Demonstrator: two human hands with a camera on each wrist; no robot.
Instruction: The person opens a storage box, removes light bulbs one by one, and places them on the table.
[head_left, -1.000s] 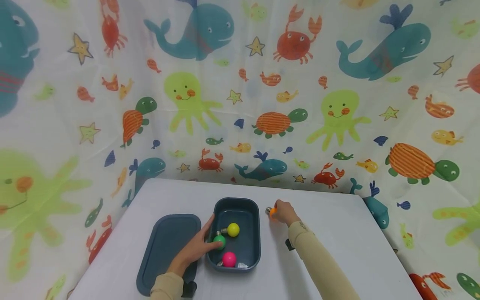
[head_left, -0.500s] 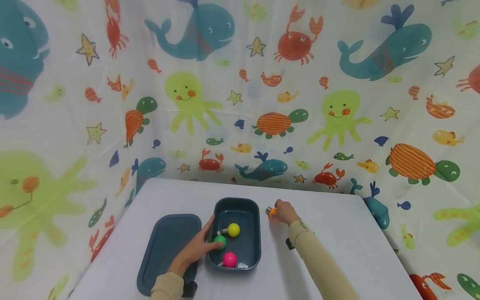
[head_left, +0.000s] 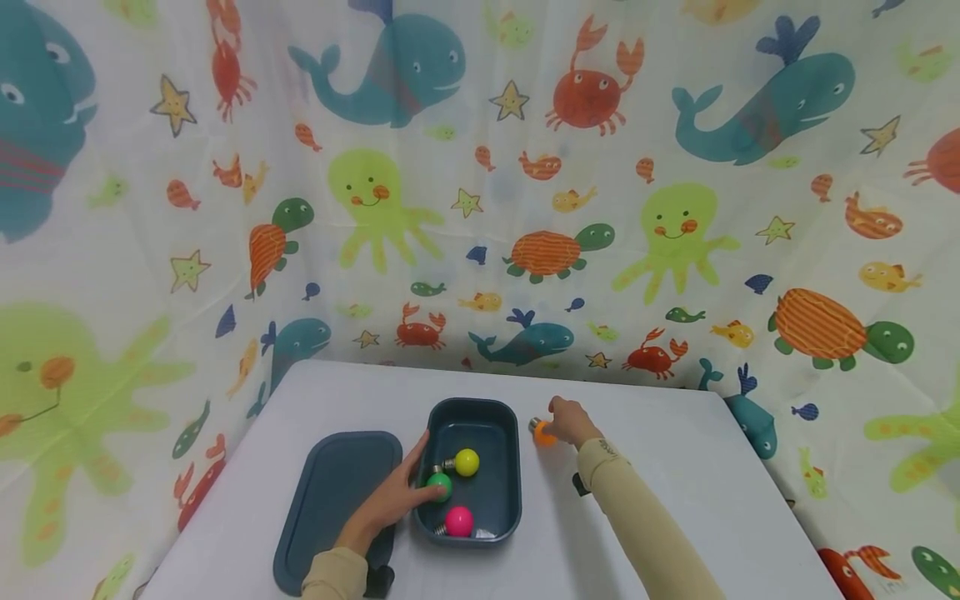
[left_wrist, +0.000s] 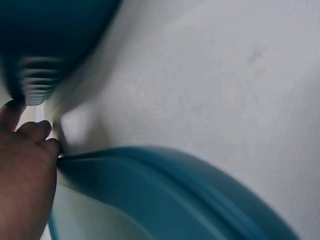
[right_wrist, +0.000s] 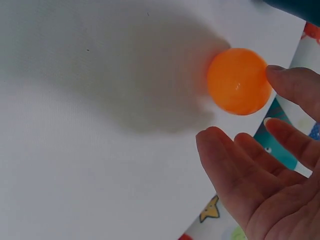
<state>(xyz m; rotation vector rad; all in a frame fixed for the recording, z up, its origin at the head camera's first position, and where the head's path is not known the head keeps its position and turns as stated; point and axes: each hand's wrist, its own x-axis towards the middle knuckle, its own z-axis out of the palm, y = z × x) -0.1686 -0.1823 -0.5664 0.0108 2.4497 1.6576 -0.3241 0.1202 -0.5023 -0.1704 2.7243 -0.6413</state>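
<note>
My left hand (head_left: pixel 392 500) grips the left wall of a dark blue-green box (head_left: pixel 512 467), its thumb over the rim and overlapping a green bulb (head_left: pixel 442 481). A yellow bulb (head_left: pixel 467 462) and a pink bulb (head_left: pixel 459 522) also lie inside the box. Right of the box, an orange toy light bulb (head_left: pixel 542 432) with a silver screw base rests on the white table. My right hand (head_left: pixel 573 423) is beside it with fingers spread apart. In the right wrist view, the thumb tip is right at the edge of the orange bulb (right_wrist: pixel 237 82), the other fingers apart from it.
The flat matching lid (head_left: pixel 337 492) lies on the table (head_left: pixel 675 483) left of the box, partly under my left forearm. A small clear patch (head_left: pixel 486 531) shows at the box's near end. A sea-animal curtain (head_left: pixel 480 208) hangs around the table.
The right hand's fingers have loosened from the orange bulb, and more of the bulb now shows. The left hand and the box stay in place.
</note>
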